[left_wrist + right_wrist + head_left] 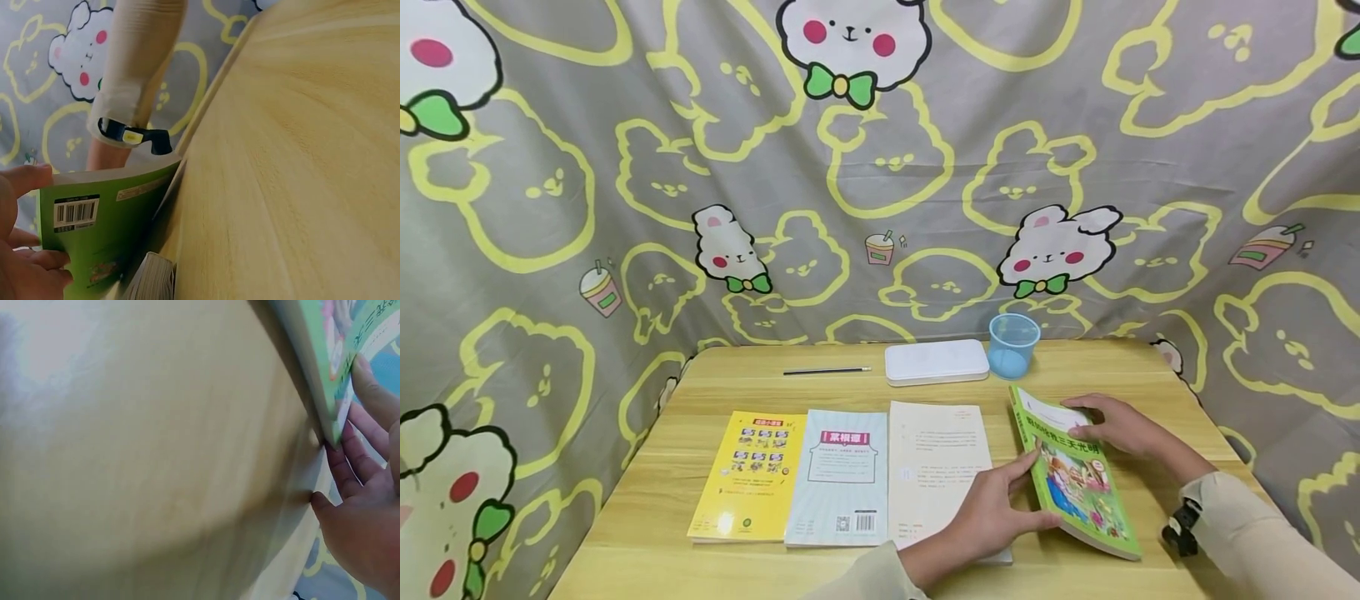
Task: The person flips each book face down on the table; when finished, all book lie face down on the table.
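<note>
A green book (pixel 1070 475) with an illustrated front cover is tilted over the right part of the table, its left side raised. At its left edge, my left hand (pixel 981 521) pinches it between thumb and fingers. My right hand (pixel 1116 423) grips the upper right edge; in the right wrist view the thumb (pixel 372 387) lies on the cover with fingers beneath. The left wrist view shows the green back cover with a barcode (pixel 76 213). Left of the book lie a cream book (pixel 936 467), partly behind my left hand, a pale blue book (pixel 838 492) and a yellow book (pixel 752 475).
Along the table's back are a pencil (pixel 827 371), a white case (pixel 937 362) and a translucent blue cup (pixel 1013 346). A grey patterned curtain (pixel 880 183) hangs behind and beside the wooden table (pixel 632 550). A dark device (pixel 1182 527) sits at the right wrist.
</note>
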The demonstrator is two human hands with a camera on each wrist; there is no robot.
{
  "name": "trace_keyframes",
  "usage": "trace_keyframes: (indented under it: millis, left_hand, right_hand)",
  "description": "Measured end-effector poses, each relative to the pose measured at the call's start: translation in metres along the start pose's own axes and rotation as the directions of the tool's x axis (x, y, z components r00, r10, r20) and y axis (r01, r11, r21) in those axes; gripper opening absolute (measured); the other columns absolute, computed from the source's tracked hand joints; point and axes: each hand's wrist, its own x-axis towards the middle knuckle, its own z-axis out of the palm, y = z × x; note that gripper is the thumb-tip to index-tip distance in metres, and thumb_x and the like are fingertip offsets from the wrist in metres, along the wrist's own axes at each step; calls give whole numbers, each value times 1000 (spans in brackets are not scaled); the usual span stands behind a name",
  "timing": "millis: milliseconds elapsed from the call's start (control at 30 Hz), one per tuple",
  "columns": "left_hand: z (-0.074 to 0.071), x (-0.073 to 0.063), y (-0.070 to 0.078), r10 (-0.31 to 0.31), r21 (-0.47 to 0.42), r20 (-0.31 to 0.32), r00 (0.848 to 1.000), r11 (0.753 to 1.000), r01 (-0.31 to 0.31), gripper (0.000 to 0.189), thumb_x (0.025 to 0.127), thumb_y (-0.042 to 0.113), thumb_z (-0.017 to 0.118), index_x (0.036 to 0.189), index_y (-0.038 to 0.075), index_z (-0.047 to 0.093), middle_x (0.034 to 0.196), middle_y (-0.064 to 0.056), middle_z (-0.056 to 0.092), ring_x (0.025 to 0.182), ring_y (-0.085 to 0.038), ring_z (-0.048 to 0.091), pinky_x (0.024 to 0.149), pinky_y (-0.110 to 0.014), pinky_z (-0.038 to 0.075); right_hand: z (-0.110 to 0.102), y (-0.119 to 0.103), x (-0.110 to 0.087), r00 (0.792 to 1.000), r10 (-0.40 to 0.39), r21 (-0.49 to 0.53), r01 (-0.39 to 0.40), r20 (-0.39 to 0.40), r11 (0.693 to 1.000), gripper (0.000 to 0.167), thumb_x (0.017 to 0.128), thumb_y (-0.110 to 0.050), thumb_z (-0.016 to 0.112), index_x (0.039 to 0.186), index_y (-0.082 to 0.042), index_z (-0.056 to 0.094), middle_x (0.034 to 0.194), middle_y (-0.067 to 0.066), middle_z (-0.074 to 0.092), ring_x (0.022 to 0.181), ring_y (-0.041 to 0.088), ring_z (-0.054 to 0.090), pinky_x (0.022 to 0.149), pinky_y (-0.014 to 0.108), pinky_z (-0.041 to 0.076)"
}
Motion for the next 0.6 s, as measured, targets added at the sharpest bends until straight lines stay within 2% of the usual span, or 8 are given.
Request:
trace_keyframes:
  millis: [167,367,600]
  left_hand:
    - [-1,-2,2,64,92,-21,998,994,-62,81,89,32,83,155,7,45,158,-10,42,137,-11,47,108,-20,45]
    - [-3,-4,9,139,190,-25,990,973,-131,77,92,36,79,154,5,46,156,-17,40,143,-20,44,110,-24,44]
    - [-4,-6,17,200,242,-2,980,951,-193,73,96,36,75,155,4,45,157,-21,38,143,-25,43,113,-30,45]
  right_hand:
    - [-3,-7,1,1000,-10,-20,10,10,1000,58,97,-35,72,140,2,60,141,31,56,132,56,46,104,73,40]
    - [-2,-17,1,999,-36,-5,36,14,999,53,104,-33,62,144,2,57,143,32,55,131,58,49,101,74,43]
    - [3,-24,3,998,-55,41,54,11,998,49,108,-31,55,146,-1,55,142,29,57,128,54,54,100,71,46]
